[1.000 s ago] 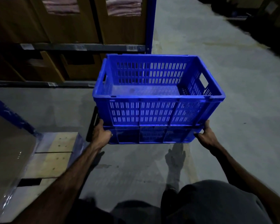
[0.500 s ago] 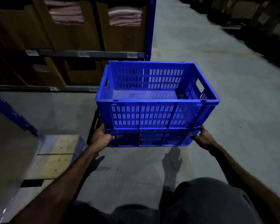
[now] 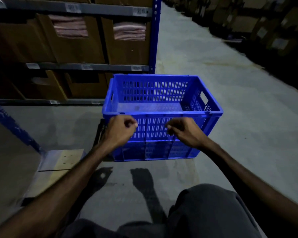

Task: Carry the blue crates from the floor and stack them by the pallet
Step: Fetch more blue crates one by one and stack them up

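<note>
Barcode labels [image 3: 139, 10] are sitting on the grey shelf beams [image 3: 100, 9] of the rack, but their print is showing too small and blurred to read, and no other text is appearing anywhere.

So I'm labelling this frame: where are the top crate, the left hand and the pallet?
top crate [image 3: 155, 91]: head view, far inside wall.
left hand [image 3: 118, 130]: head view, back of the hand.
pallet [image 3: 68, 159]: head view, bare wooden top board.
</note>
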